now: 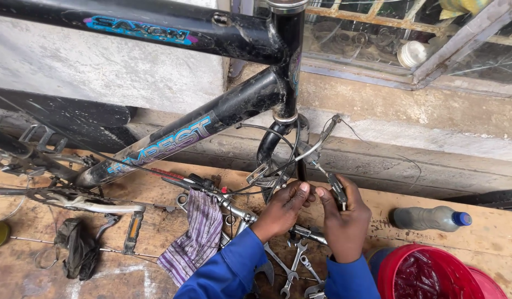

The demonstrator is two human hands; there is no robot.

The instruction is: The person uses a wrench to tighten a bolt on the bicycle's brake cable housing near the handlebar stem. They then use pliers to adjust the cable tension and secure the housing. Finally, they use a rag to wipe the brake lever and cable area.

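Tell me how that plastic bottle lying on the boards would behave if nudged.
The bottle lies on its side, so it would probably roll. It looks like thin plastic, likely light and easily dented. Its dusty skin probably gives fair grip.

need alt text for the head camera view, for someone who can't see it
Two hands in blue sleeves work at the brake arms by the fork of a dirty black bicycle frame: the left hand pinches a part, the right hand grips a small dark tool. Metal spanners, a striped purple cloth and a plastic bottle lie on the wooden boards.

Bright blue long sleeves (228, 271)
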